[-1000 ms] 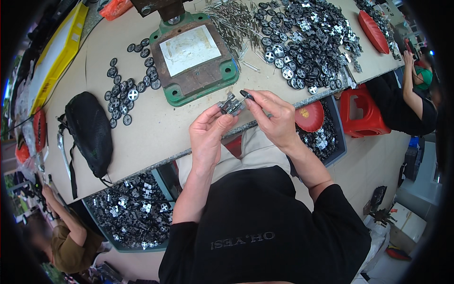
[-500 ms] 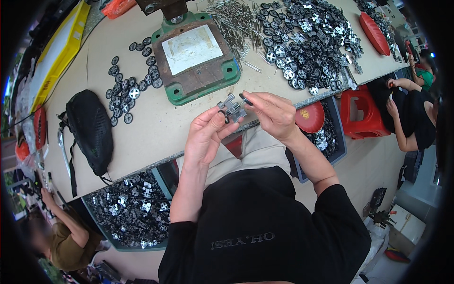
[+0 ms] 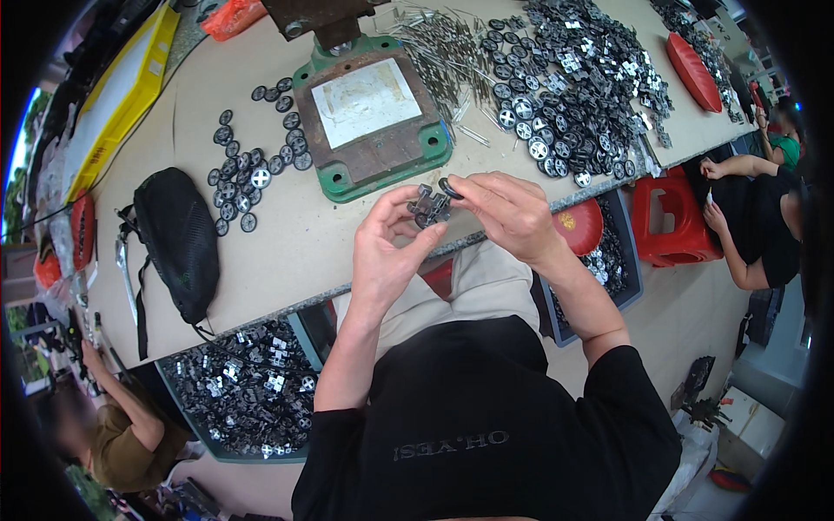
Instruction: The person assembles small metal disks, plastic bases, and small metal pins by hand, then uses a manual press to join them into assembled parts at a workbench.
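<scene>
My left hand (image 3: pixel 387 252) pinches a small grey plastic chassis-like part (image 3: pixel 426 207) between thumb and fingers, just over the table's front edge. In my right hand (image 3: pixel 514 213), thumb and forefinger grip a small black toy wheel (image 3: pixel 450 188). The wheel is right beside the grey part; whether an axle joins them cannot be made out. Beyond my hands stands a green press (image 3: pixel 339 187) with a brown metal plate and a whitish sheet on it. Loose black wheels (image 3: pixel 236 187) lie left of the press.
Thin metal rods (image 3: pixel 443 65) and a heap of wheels and grey parts (image 3: pixel 573 104) lie right of the press. A black pouch (image 3: pixel 178 247) rests at left. Bins of parts (image 3: pixel 239 391) stand below the table edge. A red stool (image 3: pixel 665 226) and other people are nearby.
The grey part has turned in my left hand and its silvery face no longer shows. My right hand has the wheel closer against it. The whole view has shifted slightly.
</scene>
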Tool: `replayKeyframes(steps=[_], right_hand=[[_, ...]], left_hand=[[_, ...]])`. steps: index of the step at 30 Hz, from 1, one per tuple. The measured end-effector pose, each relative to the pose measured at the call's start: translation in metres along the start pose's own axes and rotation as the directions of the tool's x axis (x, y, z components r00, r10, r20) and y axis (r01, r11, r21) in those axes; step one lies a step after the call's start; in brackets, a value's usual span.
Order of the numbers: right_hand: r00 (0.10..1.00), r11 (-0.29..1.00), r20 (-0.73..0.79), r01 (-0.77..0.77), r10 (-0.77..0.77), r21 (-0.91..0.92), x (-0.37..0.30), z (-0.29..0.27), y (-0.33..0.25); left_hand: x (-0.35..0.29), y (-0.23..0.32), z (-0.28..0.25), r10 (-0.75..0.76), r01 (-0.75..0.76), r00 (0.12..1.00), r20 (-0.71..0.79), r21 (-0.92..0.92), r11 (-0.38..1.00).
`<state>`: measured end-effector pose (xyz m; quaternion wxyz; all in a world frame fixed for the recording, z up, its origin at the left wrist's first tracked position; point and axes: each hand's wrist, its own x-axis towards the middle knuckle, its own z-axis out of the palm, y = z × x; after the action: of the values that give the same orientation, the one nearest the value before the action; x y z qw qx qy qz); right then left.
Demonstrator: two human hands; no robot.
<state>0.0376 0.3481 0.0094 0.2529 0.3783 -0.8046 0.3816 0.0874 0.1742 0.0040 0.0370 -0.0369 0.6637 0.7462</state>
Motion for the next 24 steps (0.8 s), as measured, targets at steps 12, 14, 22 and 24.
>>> replayKeyframes(steps=[12,14,22,24], right_hand=[[0.998,0.998,-0.04,0.041,-0.043,-0.054,0.061,-0.015,0.016],[0.999,0.998,-0.049,0.007,-0.01,-0.064,0.067,-0.018,0.028],[0.998,0.991,-0.057,-0.033,0.026,-0.131,0.144,-0.068,0.042],[0.992,0.959,0.107,-0.094,0.068,0.269,0.206,-0.112,0.032]], left_hand=[[0.084,0.049,-0.033,0.312,-0.224,0.932,-0.184,0.384,0.896],[0.107,0.045,-0.044,0.351,-0.232,0.912,-0.215,0.435,0.87],[0.135,0.019,-0.058,0.455,-0.261,0.852,-0.259,0.544,0.798],[0.134,0.023,-0.052,0.458,-0.263,0.853,-0.252,0.549,0.793]])
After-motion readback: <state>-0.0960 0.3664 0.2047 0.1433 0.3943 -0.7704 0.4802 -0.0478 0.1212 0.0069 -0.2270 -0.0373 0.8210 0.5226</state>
